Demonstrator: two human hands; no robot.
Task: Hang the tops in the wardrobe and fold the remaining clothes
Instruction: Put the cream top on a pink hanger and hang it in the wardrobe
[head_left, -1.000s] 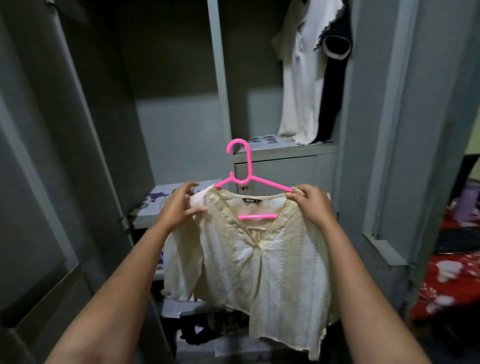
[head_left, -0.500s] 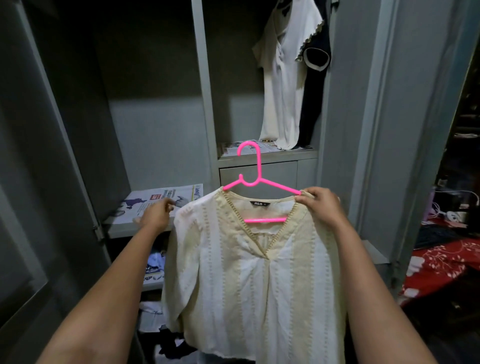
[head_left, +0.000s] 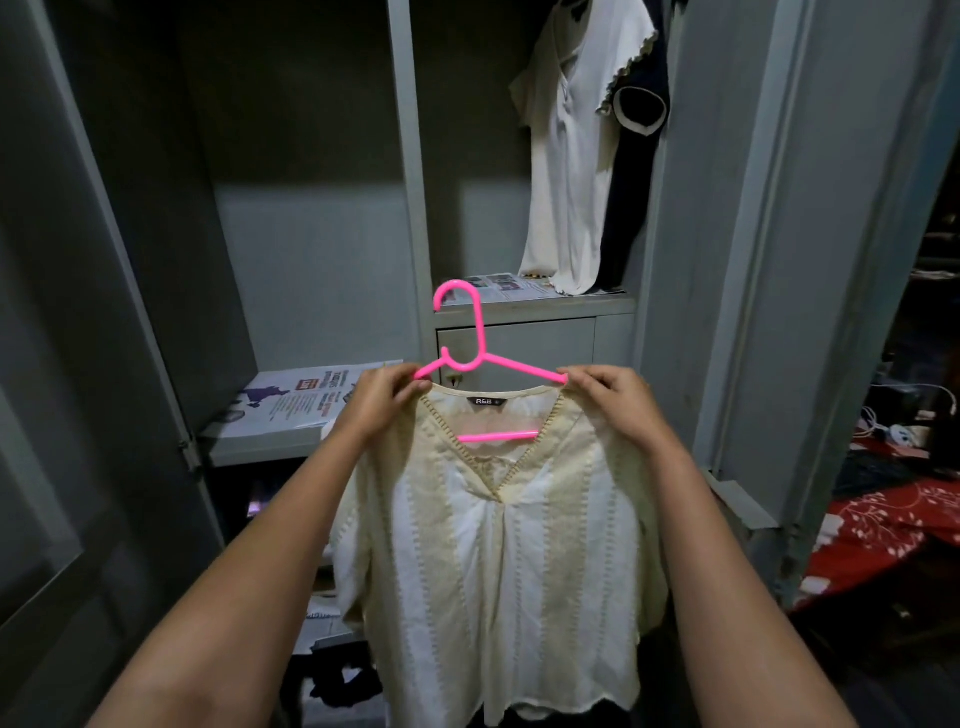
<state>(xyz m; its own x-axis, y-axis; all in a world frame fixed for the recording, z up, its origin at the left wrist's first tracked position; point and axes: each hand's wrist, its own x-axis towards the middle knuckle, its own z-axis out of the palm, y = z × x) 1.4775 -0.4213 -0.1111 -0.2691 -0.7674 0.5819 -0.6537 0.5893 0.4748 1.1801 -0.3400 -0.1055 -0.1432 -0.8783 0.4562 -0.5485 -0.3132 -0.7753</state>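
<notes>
Your pink hanger (head_left: 470, 343) disappears into the cream top (head_left: 498, 519) at both shoulders, so only its hook, upper arms and part of the lower bar show. The fingertips of your left hand (head_left: 376, 402) and right hand (head_left: 618, 397) are tucked behind the fabric. The white garment (head_left: 566, 171) and dark garment (head_left: 631, 197) hanging inside are cut off by the top edge. The print on the newspaper (head_left: 301, 397) is too small to read.

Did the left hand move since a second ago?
Yes. The left hand has gone right along the cream top, from its sleeve edge to the pink hanger, which it now grips.
</notes>
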